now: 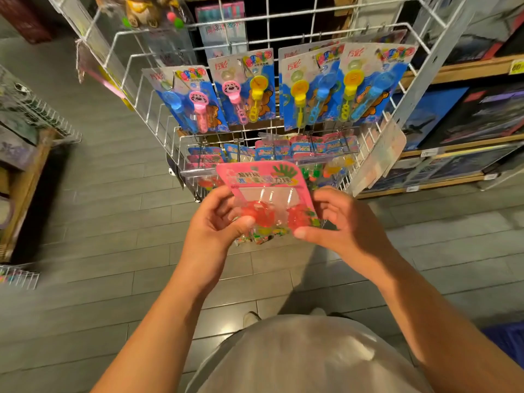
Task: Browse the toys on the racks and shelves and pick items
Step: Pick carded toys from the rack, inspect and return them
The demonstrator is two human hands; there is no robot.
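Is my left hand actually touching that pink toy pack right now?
Touching. The head view shows the left hand gripping the pink toy pack at its left edge, thumb pressed on the clear blister front.

The blue bubble-wand cards (309, 86) hanging on the white wire rack (158, 109) carry a red brand mark, "方彩", at the top left corner of each card. The pink card (263, 177) held in both hands bears coloured Chinese lettering, too blurred to read. The yellow shelf tag (516, 66) is illegible.
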